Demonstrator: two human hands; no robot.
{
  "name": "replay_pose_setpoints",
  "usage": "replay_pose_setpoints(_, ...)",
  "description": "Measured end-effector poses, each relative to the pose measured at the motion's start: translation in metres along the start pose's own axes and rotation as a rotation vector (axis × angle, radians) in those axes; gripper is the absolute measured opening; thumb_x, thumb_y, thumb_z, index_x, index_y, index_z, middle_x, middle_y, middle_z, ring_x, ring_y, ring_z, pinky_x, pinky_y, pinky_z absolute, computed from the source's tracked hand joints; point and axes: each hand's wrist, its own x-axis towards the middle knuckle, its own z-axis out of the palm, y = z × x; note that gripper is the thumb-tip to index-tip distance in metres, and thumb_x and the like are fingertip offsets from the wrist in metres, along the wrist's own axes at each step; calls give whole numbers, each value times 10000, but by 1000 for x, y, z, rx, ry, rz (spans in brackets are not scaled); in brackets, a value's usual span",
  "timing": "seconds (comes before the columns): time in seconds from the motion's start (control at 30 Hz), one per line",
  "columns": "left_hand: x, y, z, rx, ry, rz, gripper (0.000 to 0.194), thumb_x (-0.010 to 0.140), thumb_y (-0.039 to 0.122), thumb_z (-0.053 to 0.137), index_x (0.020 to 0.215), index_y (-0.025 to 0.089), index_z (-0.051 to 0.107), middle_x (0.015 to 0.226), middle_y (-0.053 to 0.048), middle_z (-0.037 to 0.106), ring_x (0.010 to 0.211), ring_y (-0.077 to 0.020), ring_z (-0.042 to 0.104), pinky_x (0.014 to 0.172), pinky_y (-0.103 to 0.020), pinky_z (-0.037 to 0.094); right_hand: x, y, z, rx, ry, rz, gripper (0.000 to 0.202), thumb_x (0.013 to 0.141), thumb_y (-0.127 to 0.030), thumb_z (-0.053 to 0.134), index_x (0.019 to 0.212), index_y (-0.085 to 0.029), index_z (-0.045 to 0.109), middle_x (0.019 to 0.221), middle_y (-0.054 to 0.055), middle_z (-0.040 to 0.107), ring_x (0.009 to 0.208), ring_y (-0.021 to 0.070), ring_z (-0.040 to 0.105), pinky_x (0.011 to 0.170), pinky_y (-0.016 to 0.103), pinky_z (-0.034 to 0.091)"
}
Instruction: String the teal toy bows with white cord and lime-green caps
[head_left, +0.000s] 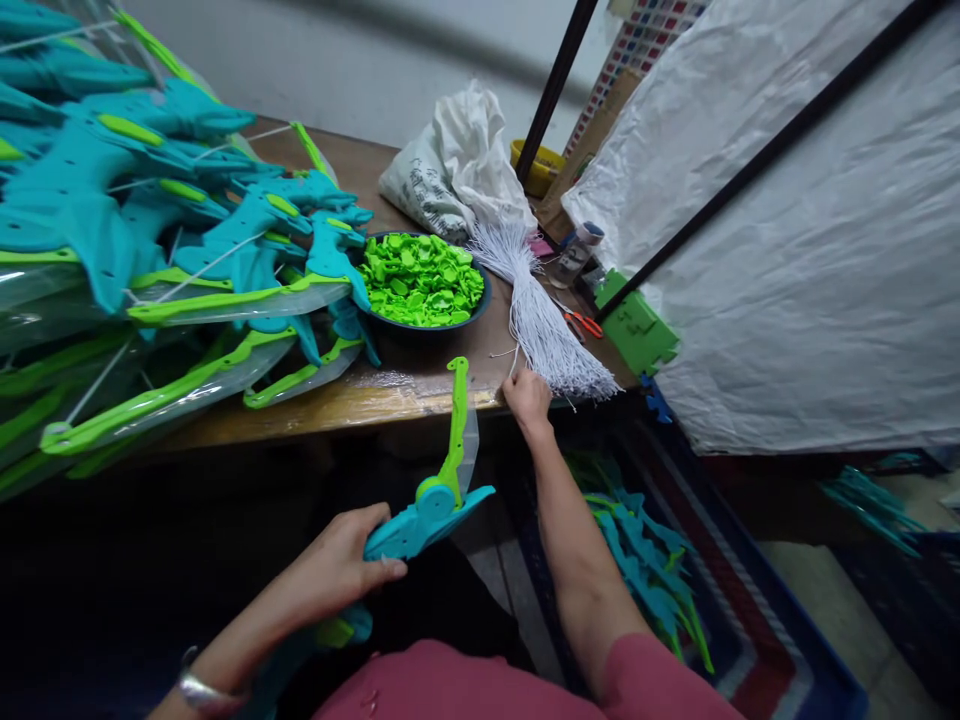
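Brown desk [405, 385] bearing dark bowl [487, 300], teal-and-green piece [424, 520] on the bowl's near side, grasped by fingers of left hand [341, 555], fingers of right hand [527, 399] clenched on white cord [515, 357], right of bowl.

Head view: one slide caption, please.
Left hand holding a teal-and-green part; right hand beside white cords, near a bowl of green pieces.

left hand [351, 550] grips teal plastic piece [409, 531]

Printed in dark characters across the crumpled white woven sack [457, 155], too blurred to read. Marked on the green notched foam block [637, 330] with small dark strokes resembling 4s, too unclear to confirm.
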Motion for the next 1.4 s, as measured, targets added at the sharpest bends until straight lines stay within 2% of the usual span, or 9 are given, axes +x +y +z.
replay_pose_setpoints(0.17, 2, 4, -9, -359, -200, -22, 484, 665, 414, 802, 992, 176, 537, 707, 34, 622, 598, -170, 623, 537, -262, 457, -42, 17, -12, 207, -60, -85, 200, 958, -292, 672, 817, -153, 644, 839, 7, 679, 858, 172, 661, 898, 382, 532)
replay_pose_setpoints(0.37, 19, 10, -7, -536, -345, -13, 705, 586, 330, 875, 1172, 165, 519, 667, 38, 671, 569, -139, 623, 501, -213, 473, -168, 42, 11, 614, -246, -239, 172, 881, -282, 555, 762, -189, 638, 725, 9, 675, 677, 164, 632, 638, 257, 503)
replay_pose_setpoints(0.5, 39, 11, 7, -521, -432, -29, 678, 525, 332, 902, 1094, 151, 582, 660, 24, 684, 539, -130, 613, 486, -211, 485, -242, 33, 21, 819, -419, -365, 153, 850, -266, 572, 824, -204, 710, 799, 17, 737, 762, 191, 695, 746, 285, 564)
replay_pose_setpoints(0.6, 49, 10, 17, -464, -537, -6, 616, 515, 377, 910, 1007, 127, 636, 649, 2, 693, 515, -125, 597, 487, -219, 484, -275, 23, 21, 924, -495, -405, 202, 904, -256, 555, 911, -217, 753, 889, 19, 760, 873, 194, 725, 865, 302, 572)
replay_pose_setpoints(0.67, 48, 11, 22, -436, -562, -5, 589, 527, 370, 915, 989, 122, 646, 650, 0, 697, 512, -123, 591, 492, -224, 485, -286, 23, 20, 977, -497, -369, 211, 932, -267, 551, 913, -215, 754, 883, 17, 755, 877, 188, 723, 880, 300, 569)
replay_pose_setpoints(0.87, 23, 19, 18, -407, -440, -7, 463, 622, 309, 889, 945, 160, 592, 623, 43, 676, 512, -105, 565, 492, -204, 454, -283, 52, 12, 1025, -280, -44, 172, 935, -307, 578, 847, -188, 665, 664, -23, 631, 559, 120, 553, 553, 219, 466)
replay_pose_setpoints(1.03, 7, 21, 12, -441, -545, -59, 539, 581, 251, 888, 1039, 159, 618, 623, 44, 683, 499, -114, 573, 484, -210, 456, -284, 57, 2, 1008, -166, -2, 204, 932, -396, 625, 927, -197, 670, 852, 32, 712, 722, 167, 620, 675, 275, 511)
replay_pose_setpoints(1.23, 2, 23, 9, -448, -590, -12, 465, 585, 295, 907, 973, 149, 697, 701, 21, 685, 555, -114, 583, 535, -223, 488, -294, 44, -16, 971, -378, -205, 81, 852, -271, 699, 860, -247, 777, 874, 41, 755, 849, 232, 677, 852, 356, 505)
replay_pose_setpoints(1.4, -1, 32, 3, -463, -467, 47, 353, 630, 305, 865, 910, 132, 738, 657, 31, 647, 538, -98, 533, 519, -208, 425, -294, 43, -17, 1044, -691, -209, 66, 799, -294, 766, 769, -234, 769, 709, -5, 696, 677, 162, 607, 755, 303, 495)
